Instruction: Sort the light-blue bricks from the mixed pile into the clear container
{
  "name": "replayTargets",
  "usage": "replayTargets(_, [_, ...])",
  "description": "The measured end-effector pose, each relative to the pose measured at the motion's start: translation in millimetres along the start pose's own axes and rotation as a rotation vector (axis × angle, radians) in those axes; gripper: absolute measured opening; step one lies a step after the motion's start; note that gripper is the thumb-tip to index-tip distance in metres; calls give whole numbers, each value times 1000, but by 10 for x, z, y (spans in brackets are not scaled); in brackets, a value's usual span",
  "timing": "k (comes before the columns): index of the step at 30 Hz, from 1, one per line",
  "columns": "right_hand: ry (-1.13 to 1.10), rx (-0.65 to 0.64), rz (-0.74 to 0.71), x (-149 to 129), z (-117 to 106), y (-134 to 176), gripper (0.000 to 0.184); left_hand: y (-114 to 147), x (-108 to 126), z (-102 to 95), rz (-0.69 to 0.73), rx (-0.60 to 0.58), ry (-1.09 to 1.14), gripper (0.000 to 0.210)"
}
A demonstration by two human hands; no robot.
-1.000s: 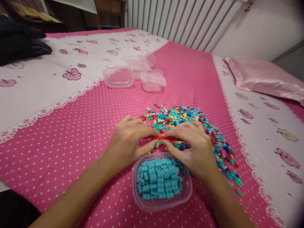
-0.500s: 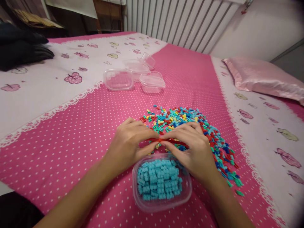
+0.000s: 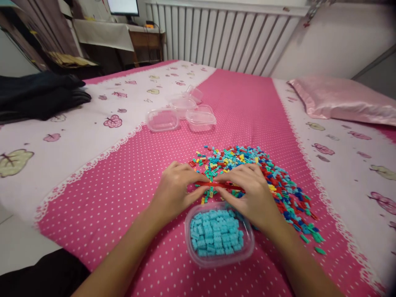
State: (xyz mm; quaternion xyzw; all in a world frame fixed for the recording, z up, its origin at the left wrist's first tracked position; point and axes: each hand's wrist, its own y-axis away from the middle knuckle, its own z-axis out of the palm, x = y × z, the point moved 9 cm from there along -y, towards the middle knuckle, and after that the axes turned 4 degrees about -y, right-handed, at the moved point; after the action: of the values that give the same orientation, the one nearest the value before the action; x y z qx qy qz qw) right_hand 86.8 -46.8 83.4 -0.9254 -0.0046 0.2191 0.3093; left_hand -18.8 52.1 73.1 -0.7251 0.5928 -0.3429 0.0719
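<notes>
A thin red strip [image 3: 212, 184], perhaps a row of joined bricks, is pinched between the fingertips of both my hands. My left hand [image 3: 175, 187] grips its left part, and my right hand [image 3: 252, 189] grips the right part, with a small gap between the fingertips. Just below the hands sits a clear plastic container [image 3: 213, 261] holding many light-blue bricks [image 3: 216, 233]. Past my right hand spreads a pile of small mixed bricks [image 3: 244, 154] in red, blue, green and yellow, partly covered by that hand.
Several clear containers [image 3: 162, 120] stand farther back on the pink dotted bedsheet [image 3: 123, 177]. Dark folded clothing [image 3: 43, 95] lies at the left, and a pink pillow [image 3: 343, 99] at the right. Beyond the bed are a radiator [image 3: 222, 37] and a desk with a monitor [image 3: 123, 6].
The view has tilted up, bringing the monitor into sight. My fingertips, which met at the middle of the red strip, are now slightly apart; both hands still hold it.
</notes>
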Motion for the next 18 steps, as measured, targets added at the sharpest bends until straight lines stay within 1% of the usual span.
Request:
replayTargets(10, [7, 18, -38, -86, -11, -20, 7, 21, 23, 23, 16, 6, 8, 8])
replayTargets(18, [-5, -5, -20, -49, 13, -17, 4, 21, 23, 46, 17, 6, -7, 12])
